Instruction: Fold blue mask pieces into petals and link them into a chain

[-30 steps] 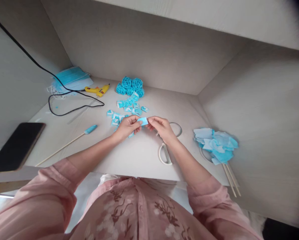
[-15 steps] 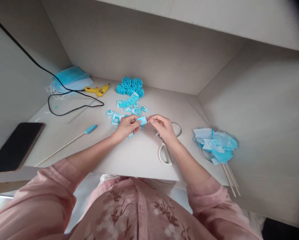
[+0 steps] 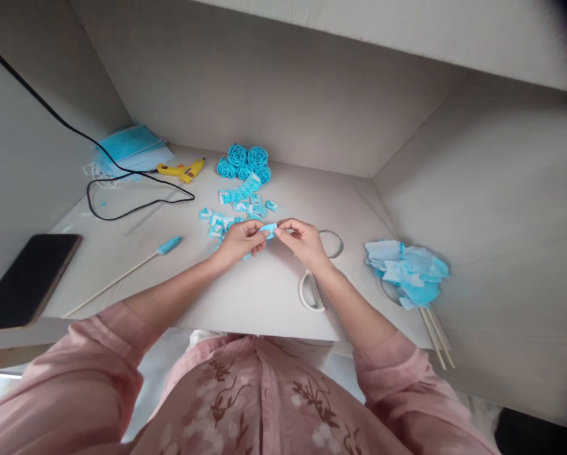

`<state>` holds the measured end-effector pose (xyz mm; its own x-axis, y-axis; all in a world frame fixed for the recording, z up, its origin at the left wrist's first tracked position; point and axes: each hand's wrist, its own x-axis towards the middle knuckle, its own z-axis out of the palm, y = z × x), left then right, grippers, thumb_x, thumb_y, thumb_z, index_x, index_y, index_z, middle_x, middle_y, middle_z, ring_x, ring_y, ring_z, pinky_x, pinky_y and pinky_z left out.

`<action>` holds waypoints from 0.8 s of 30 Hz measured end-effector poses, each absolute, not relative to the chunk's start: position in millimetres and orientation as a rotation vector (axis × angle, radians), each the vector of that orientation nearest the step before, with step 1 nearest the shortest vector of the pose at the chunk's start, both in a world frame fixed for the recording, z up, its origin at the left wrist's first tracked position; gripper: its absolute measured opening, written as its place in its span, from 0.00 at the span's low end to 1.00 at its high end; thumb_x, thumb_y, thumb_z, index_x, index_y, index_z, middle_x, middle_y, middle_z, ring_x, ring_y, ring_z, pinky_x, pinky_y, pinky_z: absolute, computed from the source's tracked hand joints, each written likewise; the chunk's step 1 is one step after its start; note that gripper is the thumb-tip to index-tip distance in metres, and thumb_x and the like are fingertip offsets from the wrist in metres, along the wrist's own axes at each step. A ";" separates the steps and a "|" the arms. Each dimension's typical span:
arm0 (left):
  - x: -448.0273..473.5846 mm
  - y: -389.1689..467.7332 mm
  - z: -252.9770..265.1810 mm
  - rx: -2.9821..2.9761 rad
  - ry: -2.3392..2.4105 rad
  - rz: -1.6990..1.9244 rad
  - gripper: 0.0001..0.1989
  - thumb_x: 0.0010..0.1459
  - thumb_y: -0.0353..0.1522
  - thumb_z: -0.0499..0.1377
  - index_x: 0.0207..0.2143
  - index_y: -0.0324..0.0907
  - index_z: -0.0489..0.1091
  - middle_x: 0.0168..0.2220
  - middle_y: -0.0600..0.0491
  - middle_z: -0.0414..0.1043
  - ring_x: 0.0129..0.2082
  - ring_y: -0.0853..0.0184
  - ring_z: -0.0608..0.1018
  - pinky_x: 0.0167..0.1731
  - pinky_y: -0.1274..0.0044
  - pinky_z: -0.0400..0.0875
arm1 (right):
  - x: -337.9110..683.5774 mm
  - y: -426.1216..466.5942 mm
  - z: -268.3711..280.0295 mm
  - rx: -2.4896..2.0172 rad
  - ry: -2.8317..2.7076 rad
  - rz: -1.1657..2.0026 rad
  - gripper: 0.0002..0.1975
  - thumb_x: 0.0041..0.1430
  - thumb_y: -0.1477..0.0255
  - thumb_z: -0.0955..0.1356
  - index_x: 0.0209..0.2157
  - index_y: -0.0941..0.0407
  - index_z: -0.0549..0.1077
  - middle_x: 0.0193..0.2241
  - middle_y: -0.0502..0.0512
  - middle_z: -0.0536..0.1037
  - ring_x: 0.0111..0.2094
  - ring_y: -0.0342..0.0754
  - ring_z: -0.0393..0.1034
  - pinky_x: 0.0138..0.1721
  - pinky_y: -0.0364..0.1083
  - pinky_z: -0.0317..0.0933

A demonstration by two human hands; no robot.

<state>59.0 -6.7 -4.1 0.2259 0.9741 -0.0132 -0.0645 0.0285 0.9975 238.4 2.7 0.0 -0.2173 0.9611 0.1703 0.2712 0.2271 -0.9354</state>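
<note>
A small light-blue piece of fabric is pinched between both hands above the desk. My left hand grips its left side between thumb and fingers. At the right end, my right hand has its thumb and fingertips closed on the same piece. Beneath and behind the left hand lie several cut blue pieces with white strips, partly hidden by it. A white half-round loop lies below my right wrist, and a thin grey ring shows just right of that hand.
Blue rolled fabric roses sit at the back. A yellow glue gun, black cord and stacked face masks lie back left. A blue-tipped stick and dark phone lie left; crumpled fabric and sticks lie right.
My right hand has moved slightly left, and its fingertips have closed on the piece's right end. The left hand keeps its grip. The view has shifted slightly.
</note>
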 end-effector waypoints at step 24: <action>57.3 -9.1 -1.8 1.196 0.923 1.016 0.15 0.49 0.41 0.65 0.28 0.39 0.68 0.19 0.57 0.70 0.15 0.75 0.68 0.15 0.82 0.61 | 236.6 5.6 0.3 -1.043 -1.440 1.358 0.23 0.46 0.61 0.74 0.45 0.53 0.74 0.29 0.48 0.76 0.31 0.44 0.71 0.39 0.46 0.66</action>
